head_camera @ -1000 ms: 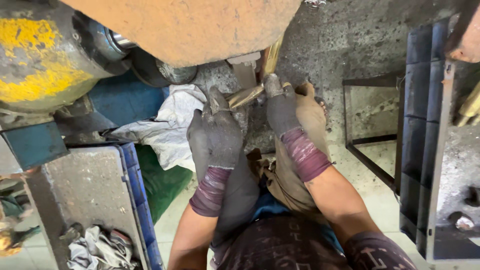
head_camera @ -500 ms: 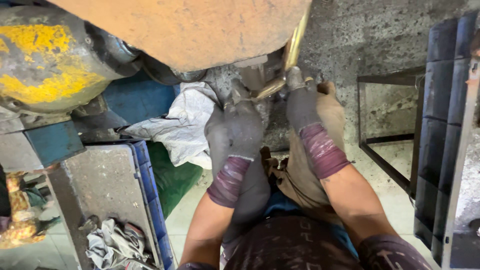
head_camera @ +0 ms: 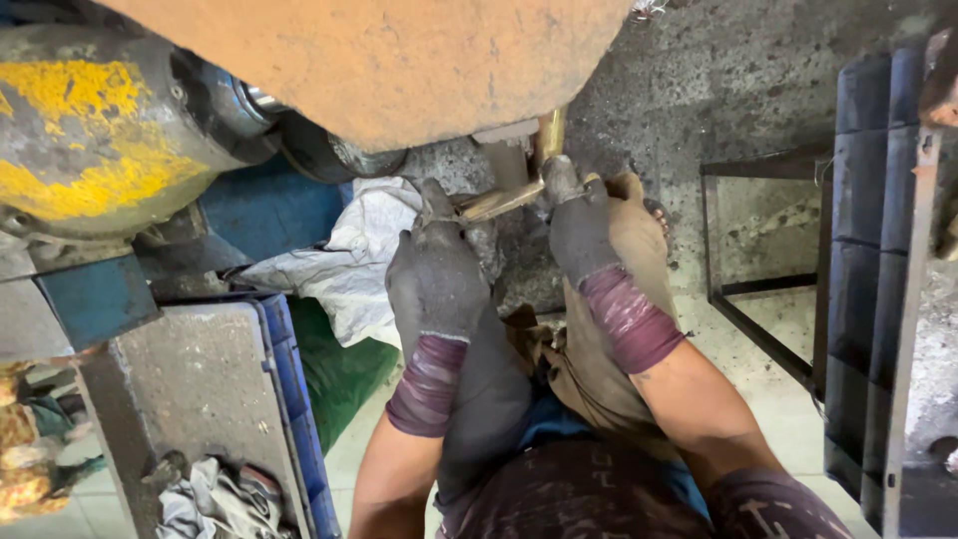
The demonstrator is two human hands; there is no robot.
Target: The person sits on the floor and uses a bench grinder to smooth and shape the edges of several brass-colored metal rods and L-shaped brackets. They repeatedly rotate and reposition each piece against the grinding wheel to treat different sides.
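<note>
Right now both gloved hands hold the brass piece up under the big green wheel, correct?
Not quite: in the head view the wheel is orange-brown, not green. The left hand and right hand, both gloved, do hold the brass piece up under it.

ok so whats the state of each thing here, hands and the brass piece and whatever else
left hand: gloved, grip closed on the brass piece's near end
right hand: gloved, grip closed on its far end
brass piece: held up against the big orange wheel
white cloth: crumpled
blue crate: holds rags
</note>
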